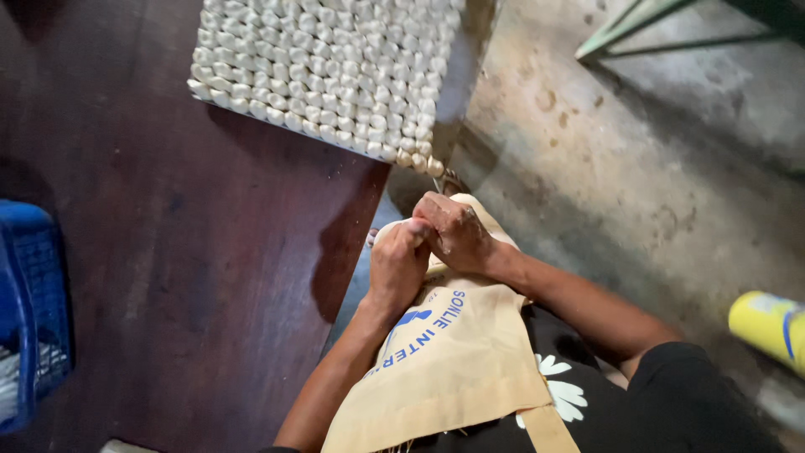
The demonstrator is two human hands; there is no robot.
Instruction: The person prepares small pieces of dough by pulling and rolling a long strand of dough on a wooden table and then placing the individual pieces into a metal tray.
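Hands [429, 243] gripping beige bag [453, 352] top, white woven mat [327, 67] above.

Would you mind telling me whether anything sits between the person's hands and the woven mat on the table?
Nothing visible does: both hands work in the lap on the apron, just below the mat corner overhanging the table.

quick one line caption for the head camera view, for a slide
Both hands, left hand and right hand, pinch something small over a tan apron beside a white woven mat.
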